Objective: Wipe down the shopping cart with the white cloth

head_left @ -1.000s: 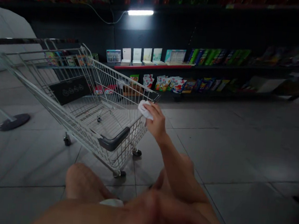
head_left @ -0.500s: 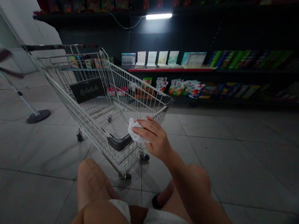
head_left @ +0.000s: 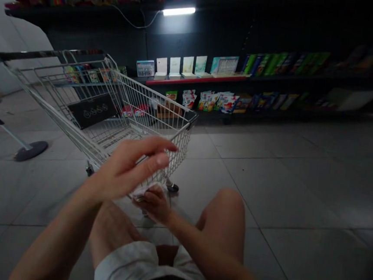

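I squat in front of a white wire shopping cart that stands on grey floor tiles. My right hand is low at the cart's near corner, fingers closed round a white cloth; most of the cloth is hidden. My left hand is raised in front of the cart, fingers stretched out and a little apart, holding nothing, just above the right hand. My bare knees and white shorts fill the bottom of the view.
Dark store shelves with cards, packets and books run along the back under a tube light. A stand with a round base rests on the floor at the left. Grey tiled floor stretches to the right.
My right hand has dropped with the cloth from the cart's rim to its lower near corner. My left hand has come up into view in front of the cart.
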`<state>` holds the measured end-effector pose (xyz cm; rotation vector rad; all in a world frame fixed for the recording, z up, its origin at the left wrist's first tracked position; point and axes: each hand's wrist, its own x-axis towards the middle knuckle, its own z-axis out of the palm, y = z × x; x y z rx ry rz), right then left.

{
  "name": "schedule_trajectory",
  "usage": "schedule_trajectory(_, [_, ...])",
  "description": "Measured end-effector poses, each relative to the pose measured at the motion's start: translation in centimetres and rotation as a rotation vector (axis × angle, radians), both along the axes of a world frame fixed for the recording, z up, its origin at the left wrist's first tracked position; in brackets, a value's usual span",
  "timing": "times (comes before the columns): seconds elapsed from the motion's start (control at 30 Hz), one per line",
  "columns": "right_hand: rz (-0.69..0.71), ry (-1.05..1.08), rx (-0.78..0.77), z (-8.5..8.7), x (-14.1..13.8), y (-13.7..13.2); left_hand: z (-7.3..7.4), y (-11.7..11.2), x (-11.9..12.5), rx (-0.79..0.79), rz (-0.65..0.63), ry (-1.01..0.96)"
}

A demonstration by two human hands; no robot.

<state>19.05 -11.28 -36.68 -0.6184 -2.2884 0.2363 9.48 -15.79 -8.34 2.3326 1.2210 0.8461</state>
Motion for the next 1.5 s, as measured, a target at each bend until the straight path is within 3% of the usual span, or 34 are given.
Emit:
schedule_trajectory(0.07, [0.028,0.114,0.075,0.0,1.1,0.3,0.4,3.3,-0.8,0.026,0.082,0.076])
schedule_trajectory(0.13, [-0.029,0.341,0.153,1.7,2.3,0.9,-0.3,5.8,-1.2,-0.031,0.079,0.209])
schedule_trajectory(0.23, [-0.284,0.61,0.127,4.8,2.8,2.4,-1.6,7.3,-1.6,-0.178,0.016,0.39])
schedule_trajectory(0.3, [-0.339,0.564,0.075,5.2,2.1,3.2,-1.9,7.4,-1.7,-0.216,-0.008,0.452])
schedule_trajectory(0.37, [-0.297,0.445,0.052,3.3,1.0,3.4,-1.7,7.4,-1.9,-0.227,-0.012,0.463])
schedule_trajectory(0.5, [-0.222,0.395,-0.006,-3.6,0.0,2.5,-1.3,7.5,-2.1,-0.279,-0.025,0.442])
schedule_trajectory(0.57, [-0.206,0.427,-0.069,-4.9,1.2,3.1,-1.3,7.6,-2.2,-0.297,-0.018,0.427])
schedule_trajectory(0.63, [-0.32,0.552,-0.132,-3.3,3.4,5.3,-1.4,7.5,-2.3,-0.314,-0.007,0.417])
schedule_trajectory(0.77, [-0.743,0.903,-0.209,5.5,7.2,13.0,-1.4,7.4,-2.3,-0.319,0.008,0.401])
schedule_trajectory(0.83, [-0.788,0.863,-0.267,9.3,7.1,15.6,-1.4,7.4,-2.2,-0.294,-0.005,0.403])
schedule_trajectory(0.87, [-0.784,0.802,-0.282,10.4,6.4,15.8,-1.3,7.4,-2.2,-0.28,-0.015,0.408])
schedule_trajectory(0.93, [-0.76,0.68,-0.264,10.7,4.0,14.2,-1.4,7.4,-2.1,-0.25,-0.025,0.42])
schedule_trajectory(1.0, [-0.696,0.614,-0.184,8.8,1.3,10.4,-1.4,7.5,-2.1,-0.222,-0.018,0.43])
schedule_trajectory(1.1, [-0.384,0.526,0.034,4.6,-0.7,4.8,-1.6,7.5,-2.2,-0.2,-0.006,0.437])
schedule_trajectory(1.2, [-0.109,0.467,0.28,2.8,1.0,4.5,-1.7,7.6,-2.5,-0.226,-0.007,0.435])
schedule_trajectory(1.27, [-0.164,0.535,0.292,4.1,3.5,7.7,-1.8,7.7,-2.7,-0.265,-0.01,0.422])
schedule_trajectory(1.4, [-0.667,0.896,0.077,10.3,7.1,15.5,-1.8,7.7,-2.7,-0.314,0.0,0.407])
schedule_trajectory(1.43, [-0.723,0.926,0.039,11.7,7.1,16.3,-1.8,7.7,-2.6,-0.313,-0.001,0.412])
schedule_trajectory(1.5, [-0.7,0.845,0.017,13.6,6.0,15.9,-1.7,7.6,-2.4,-0.296,0.001,0.439])
